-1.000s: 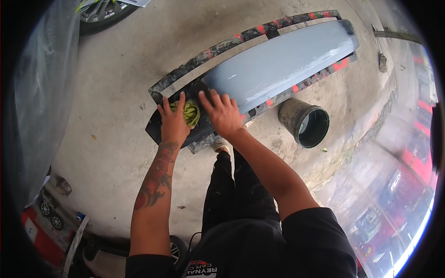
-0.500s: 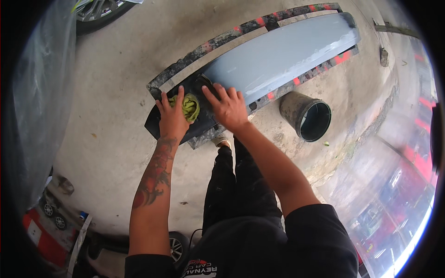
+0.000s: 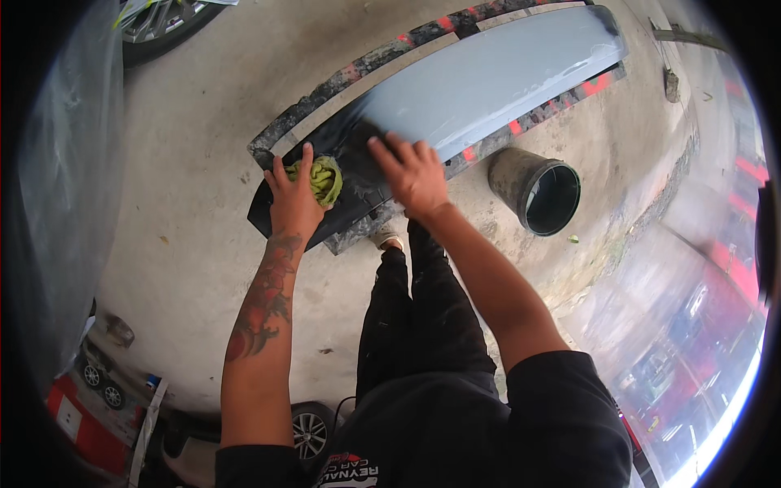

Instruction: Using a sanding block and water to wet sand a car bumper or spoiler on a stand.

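Note:
A long curved car panel (image 3: 496,77) slants away to the upper right, grey over most of its length and black at the near left end. My left hand (image 3: 294,202) rests on that black end, its fingers spread around a bunched yellow-green cloth (image 3: 327,180). Beside the cloth, my right hand (image 3: 416,177) presses a dark, flat piece (image 3: 365,140) resembling sandpaper against the panel where black meets grey. Motion blurs this piece, and my fingers partly cover it.
The panel lies on a dark, red-marked frame stand (image 3: 350,75). To the right, a dark bucket (image 3: 514,180) lies tilted on the concrete floor (image 3: 187,154). A car wheel (image 3: 163,24) is at the upper left, and plastic sheeting (image 3: 69,179) hangs at the left.
My right hand has shifted slightly right and toward me along the panel. My left hand stays on the cloth. The whole view has tilted a little.

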A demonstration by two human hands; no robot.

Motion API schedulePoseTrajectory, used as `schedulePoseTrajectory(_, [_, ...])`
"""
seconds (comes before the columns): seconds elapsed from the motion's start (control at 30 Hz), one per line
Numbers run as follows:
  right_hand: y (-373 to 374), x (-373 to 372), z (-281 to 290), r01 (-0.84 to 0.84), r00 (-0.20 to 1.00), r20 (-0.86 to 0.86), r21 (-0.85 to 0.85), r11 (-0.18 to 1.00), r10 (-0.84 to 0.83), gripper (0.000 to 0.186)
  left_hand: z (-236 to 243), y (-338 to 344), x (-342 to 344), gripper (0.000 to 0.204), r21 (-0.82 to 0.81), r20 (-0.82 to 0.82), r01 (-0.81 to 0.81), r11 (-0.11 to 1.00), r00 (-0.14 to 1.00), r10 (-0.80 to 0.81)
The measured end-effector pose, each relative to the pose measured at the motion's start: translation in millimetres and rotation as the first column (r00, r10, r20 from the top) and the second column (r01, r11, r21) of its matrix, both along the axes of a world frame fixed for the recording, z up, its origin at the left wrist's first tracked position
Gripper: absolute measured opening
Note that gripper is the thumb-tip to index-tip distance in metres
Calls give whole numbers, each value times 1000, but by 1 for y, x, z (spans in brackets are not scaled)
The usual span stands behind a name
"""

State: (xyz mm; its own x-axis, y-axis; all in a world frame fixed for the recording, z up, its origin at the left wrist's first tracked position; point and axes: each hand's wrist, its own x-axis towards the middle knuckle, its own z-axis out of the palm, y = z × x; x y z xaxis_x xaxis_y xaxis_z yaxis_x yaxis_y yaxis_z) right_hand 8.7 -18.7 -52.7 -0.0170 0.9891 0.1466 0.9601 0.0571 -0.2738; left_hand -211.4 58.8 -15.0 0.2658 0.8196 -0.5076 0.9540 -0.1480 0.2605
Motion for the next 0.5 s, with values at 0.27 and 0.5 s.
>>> schedulePoseTrajectory(0.27, [26,25,1,495,868,-99,103,863,-486,54,0,2,6,121,18,-12,19,1000,1000,-19])
schedulePoseTrajectory(0.5, [4,25,0,137,989,48,27,990,-138,62,-4,1,-5,122,49,24,42,998,999,-43])
